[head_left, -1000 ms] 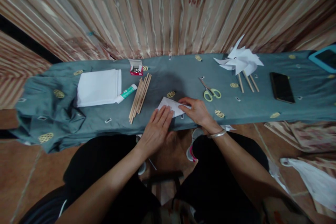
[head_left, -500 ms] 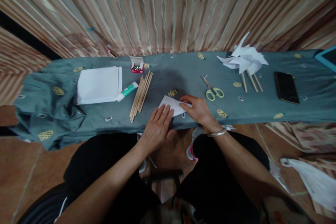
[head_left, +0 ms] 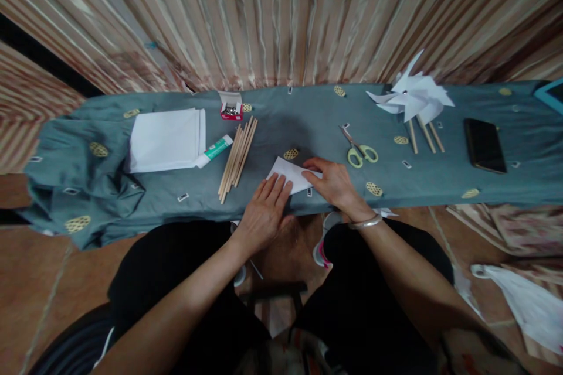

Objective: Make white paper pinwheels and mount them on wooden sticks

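A folded piece of white paper point(head_left: 288, 170), roughly a triangle, lies at the near edge of the cloth-covered table. My left hand point(head_left: 265, 206) rests on its left part, fingers stretched out flat. At the paper's right corner, my right hand point(head_left: 331, 183) pinches it between thumb and fingers, hiding that corner. Scissors with green handles point(head_left: 361, 155) lie just beyond and right of my right hand. Left of the paper, several thin wooden sticks point(head_left: 237, 158) lie in a bundle beside a glue stick point(head_left: 215, 150).
A stack of white paper point(head_left: 167, 140) lies on the left, near a small red box of metal pins point(head_left: 231, 110). White paper pinwheels on sticks point(head_left: 411, 99) lie at the back right. A black phone point(head_left: 484, 145) and a blue-edged tablet point(head_left: 549, 96) sit farther right. Curtains point(head_left: 281, 17) hang behind.
Both hands keep nearly the same place on the paper. The whole view has shifted very slightly; nothing else has visibly moved.
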Motion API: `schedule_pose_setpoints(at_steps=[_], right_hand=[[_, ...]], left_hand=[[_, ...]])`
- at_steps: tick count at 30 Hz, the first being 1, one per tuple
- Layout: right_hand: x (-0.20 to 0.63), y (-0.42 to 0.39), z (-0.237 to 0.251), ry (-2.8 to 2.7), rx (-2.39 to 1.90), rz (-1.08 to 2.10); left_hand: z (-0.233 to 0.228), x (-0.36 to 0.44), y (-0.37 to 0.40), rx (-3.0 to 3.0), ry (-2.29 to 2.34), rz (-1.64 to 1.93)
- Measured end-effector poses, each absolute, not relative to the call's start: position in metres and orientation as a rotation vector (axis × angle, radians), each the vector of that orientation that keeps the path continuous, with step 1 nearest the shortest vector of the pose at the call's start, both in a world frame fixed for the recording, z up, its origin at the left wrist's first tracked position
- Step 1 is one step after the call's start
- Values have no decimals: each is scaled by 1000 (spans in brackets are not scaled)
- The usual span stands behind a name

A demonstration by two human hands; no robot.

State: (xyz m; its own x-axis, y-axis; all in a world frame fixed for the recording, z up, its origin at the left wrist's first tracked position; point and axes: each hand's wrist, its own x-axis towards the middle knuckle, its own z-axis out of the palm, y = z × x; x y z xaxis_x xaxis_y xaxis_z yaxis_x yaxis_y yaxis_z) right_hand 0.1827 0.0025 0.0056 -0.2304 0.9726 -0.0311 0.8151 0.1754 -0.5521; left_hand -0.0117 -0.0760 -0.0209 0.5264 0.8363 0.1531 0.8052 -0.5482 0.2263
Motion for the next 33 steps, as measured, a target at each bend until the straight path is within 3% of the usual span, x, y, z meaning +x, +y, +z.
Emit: schedule_pose_setpoints(at_steps=[14,19,33], right_hand=[[165,-32,-8,-2338,-1429,194],[156,-46,-23,-2350,-1421,175],[228,-30,-39,-2036,-1635,196]], left_hand=[[-27,-9,-79,2686,1428,297],[-28,-8,-80,2712,1442,231],[-23,-70,-110,2718,1586,154]])
